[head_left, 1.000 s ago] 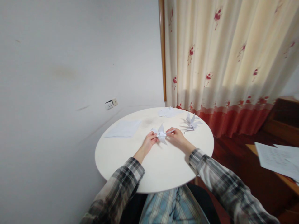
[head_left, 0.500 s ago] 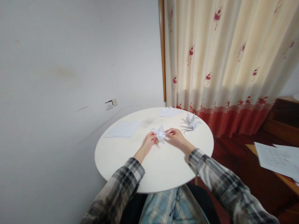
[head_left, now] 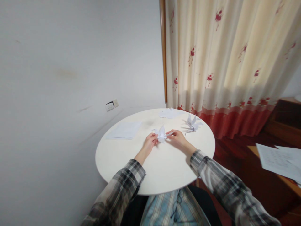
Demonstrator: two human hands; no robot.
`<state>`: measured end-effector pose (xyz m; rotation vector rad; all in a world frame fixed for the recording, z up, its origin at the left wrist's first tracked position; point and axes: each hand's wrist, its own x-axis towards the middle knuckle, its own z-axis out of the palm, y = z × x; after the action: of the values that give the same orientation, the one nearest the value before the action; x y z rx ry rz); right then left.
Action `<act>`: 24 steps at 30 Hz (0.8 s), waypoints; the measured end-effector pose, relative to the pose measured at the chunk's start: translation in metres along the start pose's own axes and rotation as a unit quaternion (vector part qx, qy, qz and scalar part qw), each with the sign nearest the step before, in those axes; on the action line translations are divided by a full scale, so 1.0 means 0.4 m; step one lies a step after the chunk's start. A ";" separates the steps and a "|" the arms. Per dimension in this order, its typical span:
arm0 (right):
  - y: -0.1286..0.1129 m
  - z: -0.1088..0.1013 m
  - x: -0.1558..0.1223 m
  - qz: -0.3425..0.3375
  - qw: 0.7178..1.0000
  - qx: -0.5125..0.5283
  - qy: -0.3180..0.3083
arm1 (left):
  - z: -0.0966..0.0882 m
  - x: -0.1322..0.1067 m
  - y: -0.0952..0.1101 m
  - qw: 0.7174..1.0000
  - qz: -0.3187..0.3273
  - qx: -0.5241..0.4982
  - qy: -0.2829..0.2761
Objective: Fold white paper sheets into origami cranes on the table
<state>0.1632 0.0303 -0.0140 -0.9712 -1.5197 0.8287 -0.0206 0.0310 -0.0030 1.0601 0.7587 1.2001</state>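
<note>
A folded white paper crane point(head_left: 161, 134) is held between my two hands, a little above the middle of the round white table point(head_left: 162, 175). My left hand point(head_left: 150, 142) pinches its left side between thumb and fingers. On the other side, my right hand point(head_left: 176, 137) has its fingertips closed on the right pointed end. One wing stands up at the centre and another hangs toward me. Several more folded paper cranes point(head_left: 193, 125) lie in a cluster to the right, beyond my right hand.
Flat white paper sheets point(head_left: 124, 130) lie at the table's left. More paper pieces point(head_left: 169, 113) rest at the far edge. A grey wall point(head_left: 58, 125) borders the left, and a flowered curtain point(head_left: 218, 62) hangs behind. Printed sheets point(head_left: 277, 160) lie on a wooden surface at right.
The crane's lower wing has shifted slightly upward and in, and my right fingers have moved a little along the pointed end. Everything else stays put.
</note>
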 end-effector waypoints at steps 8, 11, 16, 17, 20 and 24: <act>-0.005 0.001 -0.001 0.008 1.000 0.008 -0.001 | 0.004 -0.007 0.006 1.000 0.001 0.003 0.006; -0.007 0.002 -0.003 0.006 1.000 0.023 -0.011 | 0.005 -0.007 0.006 1.000 0.006 -0.002 0.008; -0.002 0.004 -0.003 -0.012 0.998 0.049 -0.029 | -0.001 -0.002 0.001 1.000 0.007 -0.005 0.012; 0.000 0.004 -0.002 -0.012 0.998 0.051 -0.030 | -0.002 -0.002 0.000 1.000 0.007 -0.004 0.013; 0.002 0.003 -0.001 -0.008 0.998 0.048 -0.027 | -0.003 -0.001 -0.001 1.000 0.010 -0.001 0.014; 0.002 0.000 0.000 -0.015 0.999 0.027 -0.029 | -0.001 -0.004 0.001 1.000 0.004 0.006 0.014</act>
<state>0.1632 0.0308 -0.0148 -0.8895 -1.5498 0.8791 -0.0213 0.0295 -0.0030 1.0581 0.7849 1.2218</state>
